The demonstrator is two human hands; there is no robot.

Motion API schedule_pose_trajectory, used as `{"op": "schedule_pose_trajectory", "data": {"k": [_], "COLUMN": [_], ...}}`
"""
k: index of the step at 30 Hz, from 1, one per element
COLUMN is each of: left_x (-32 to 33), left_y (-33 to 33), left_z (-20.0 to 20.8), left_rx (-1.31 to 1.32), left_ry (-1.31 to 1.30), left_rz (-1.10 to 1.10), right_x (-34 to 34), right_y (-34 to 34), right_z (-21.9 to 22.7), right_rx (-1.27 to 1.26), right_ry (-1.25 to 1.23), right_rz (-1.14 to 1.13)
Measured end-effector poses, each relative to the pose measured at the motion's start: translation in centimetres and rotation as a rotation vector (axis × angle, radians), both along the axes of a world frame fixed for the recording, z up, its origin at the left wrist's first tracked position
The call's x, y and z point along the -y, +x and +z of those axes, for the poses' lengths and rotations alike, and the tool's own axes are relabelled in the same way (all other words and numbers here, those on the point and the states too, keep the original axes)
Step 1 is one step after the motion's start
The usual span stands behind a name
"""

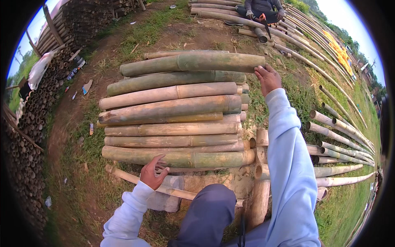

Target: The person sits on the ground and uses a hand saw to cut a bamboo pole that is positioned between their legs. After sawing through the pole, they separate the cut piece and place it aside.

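Note:
A stack of cut bamboo pieces (164, 129) lies crosswise in front of me. My right hand (269, 77) reaches to the far side, its fingers gripping the right end of the farthest large bamboo piece (197, 62), which is greenish brown with a node ring. Near the closest thick bamboo piece (177, 157), my left hand (154, 173) hovers with thumb and fingers apart, holding nothing. Below that hand, a thinner bamboo pole (181, 192) slants across a grey stone block (166, 197).
Upright and lying bamboo stubs (261, 169) stand right of the stack. Long bamboo poles (349, 133) spread out at the right. At the top, another person (263, 9) sits by an orange-handled saw (263, 20). Bamboo piles (31, 164) line the left.

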State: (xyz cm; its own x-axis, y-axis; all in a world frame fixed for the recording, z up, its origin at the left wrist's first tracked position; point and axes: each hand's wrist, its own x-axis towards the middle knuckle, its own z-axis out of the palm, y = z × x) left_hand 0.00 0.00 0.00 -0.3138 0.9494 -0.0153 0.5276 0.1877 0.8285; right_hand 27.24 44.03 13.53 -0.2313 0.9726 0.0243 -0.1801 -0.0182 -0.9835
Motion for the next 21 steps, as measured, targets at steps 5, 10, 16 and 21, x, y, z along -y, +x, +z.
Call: {"op": "schedule_pose_trajectory", "data": {"k": [5,10,16,21], "left_x": [2.5,1.9,1.9,2.3], "left_y": [0.2,0.7,-0.4,-2.0], "left_z": [-2.3,-3.8,-5.9,-8.9], "left_rx": [0.056,0.078,0.233,0.711], "left_ry": [-0.009,0.005,0.064,-0.022], "left_rz": [0.114,0.138,0.360,0.725], "right_x": [-0.4,1.6,8.2,16.1], "right_y": [-0.1,1.3,6.4,9.9], "right_z": [-0.6,-3.2,-8.2,-15.7], "right_rx": [-0.054,0.153,0.766,1.337], "right_ry": [-0.029,-0.034,-0.053,-0.018], "right_rz": [0.098,0.161,0.166,0.190]}}
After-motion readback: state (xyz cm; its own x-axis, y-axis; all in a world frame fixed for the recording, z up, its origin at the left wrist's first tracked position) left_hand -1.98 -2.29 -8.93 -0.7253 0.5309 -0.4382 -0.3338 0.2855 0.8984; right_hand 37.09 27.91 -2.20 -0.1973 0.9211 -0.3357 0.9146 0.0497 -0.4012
